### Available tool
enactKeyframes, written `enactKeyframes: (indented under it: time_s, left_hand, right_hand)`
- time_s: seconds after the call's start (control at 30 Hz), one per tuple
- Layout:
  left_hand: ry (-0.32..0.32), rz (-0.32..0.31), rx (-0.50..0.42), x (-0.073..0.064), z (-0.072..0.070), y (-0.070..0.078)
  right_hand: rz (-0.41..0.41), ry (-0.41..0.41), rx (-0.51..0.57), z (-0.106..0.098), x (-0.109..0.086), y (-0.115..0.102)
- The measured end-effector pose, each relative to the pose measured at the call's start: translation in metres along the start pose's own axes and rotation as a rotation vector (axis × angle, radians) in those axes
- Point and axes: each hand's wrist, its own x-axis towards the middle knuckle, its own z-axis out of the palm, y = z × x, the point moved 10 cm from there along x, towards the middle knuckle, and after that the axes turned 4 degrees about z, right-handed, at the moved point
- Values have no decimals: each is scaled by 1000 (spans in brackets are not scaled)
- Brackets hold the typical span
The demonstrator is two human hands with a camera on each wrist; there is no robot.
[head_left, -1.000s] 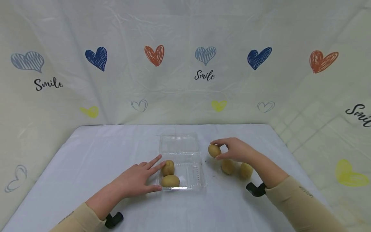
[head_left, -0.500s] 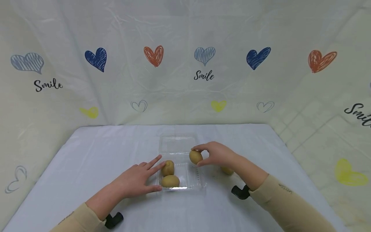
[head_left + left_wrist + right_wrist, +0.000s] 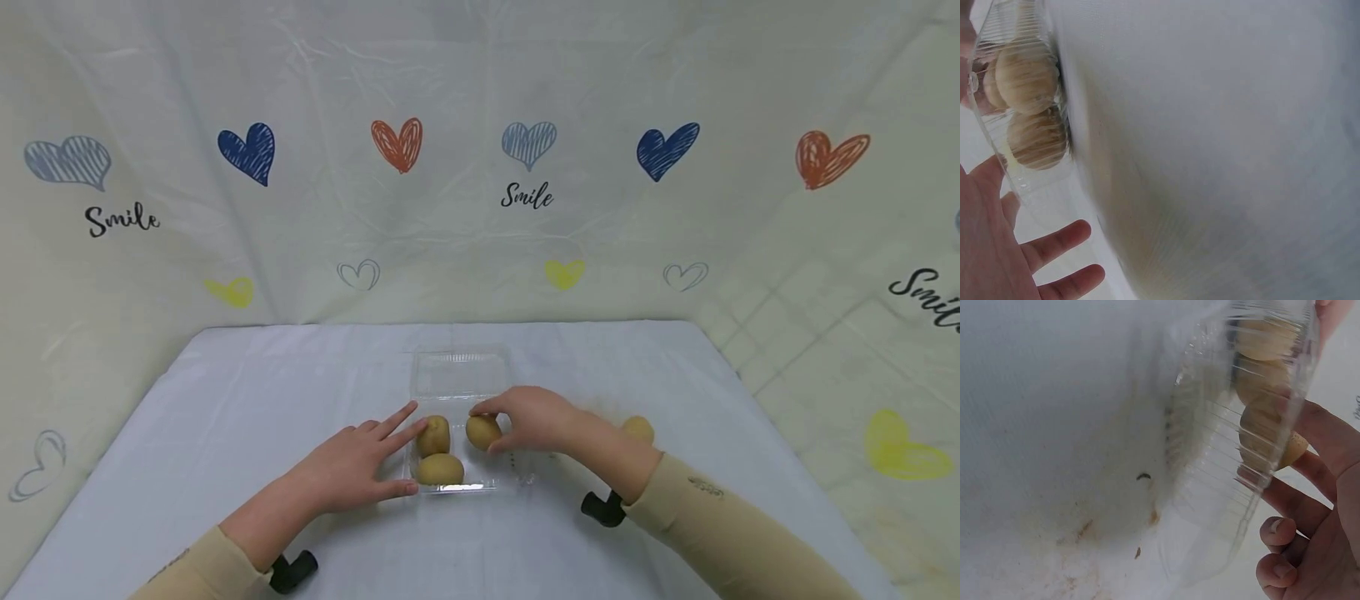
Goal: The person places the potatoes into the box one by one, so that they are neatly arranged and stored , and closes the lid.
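Observation:
A clear plastic clamshell box (image 3: 495,477) lies unfolded with its lid (image 3: 461,373) tipped back. Inside, along its left side, are two potatoes: a back potato (image 3: 433,438) and a front potato (image 3: 441,469). My right hand (image 3: 536,419) pinches a third potato (image 3: 483,433) between thumb and fingers, low inside the box's right half. In the right wrist view that potato (image 3: 1262,434) shows through the ribbed wall. My left hand (image 3: 356,467) spreads straight fingers at the box's left edge, index fingertip right at the back potato.
Another potato (image 3: 638,429) sits on the white cloth (image 3: 300,375), partly behind my right forearm. Small dark crumbs (image 3: 1143,476) and brown smears lie on the cloth right of the box. A heart-printed curtain (image 3: 457,208) hangs behind the table.
My right hand has carried its potato leftward from beside the box and down into its right half. The right forearm now covers one loose potato. The left hand has stayed put.

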Motion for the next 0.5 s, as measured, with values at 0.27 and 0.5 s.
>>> enactKeyframes:
  time_s: [0.27, 0.5]
  left_hand:
    - [-2, -3, -2, 0, 0, -1]
    - [-8, -14, 4, -1, 2, -3]
  right_hand:
    - [-16, 2, -141, 15, 9, -8]
    - [-12, 4, -173, 20, 11, -8]
